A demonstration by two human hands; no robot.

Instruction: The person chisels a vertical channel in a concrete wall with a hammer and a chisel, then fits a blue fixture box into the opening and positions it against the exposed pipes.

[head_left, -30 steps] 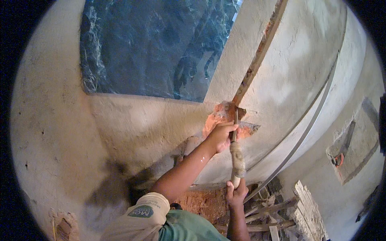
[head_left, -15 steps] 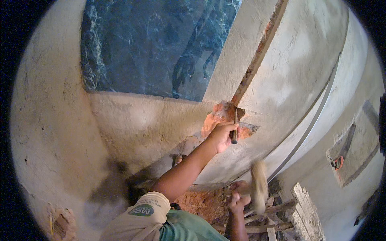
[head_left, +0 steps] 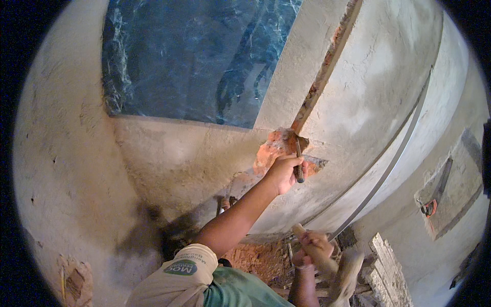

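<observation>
My left hand (head_left: 284,173) grips a dark metal chisel (head_left: 299,174), its tip in a rough, broken patch of wall (head_left: 271,151) showing orange brick, at the lower end of a long chiselled groove (head_left: 324,77). Below and to the right, my right hand (head_left: 307,250) is closed on a pale wooden mallet (head_left: 345,276), partly blurred, with its head swung down away from the chisel. A large dark green-blue marbled panel (head_left: 189,56) is on the plastered wall just above and left of the broken patch.
A long metal strip (head_left: 388,169) runs along the wall's right side. At lower right are rough planks (head_left: 388,266) and brick rubble (head_left: 255,256). A red-handled tool (head_left: 429,209) lies in a squared patch at far right. Pipe fittings (head_left: 225,204) stick out beside my left forearm.
The mallet was against the chisel's end a second ago; it has swung away, downward and to the right, with my right hand. My left hand and chisel have barely moved.
</observation>
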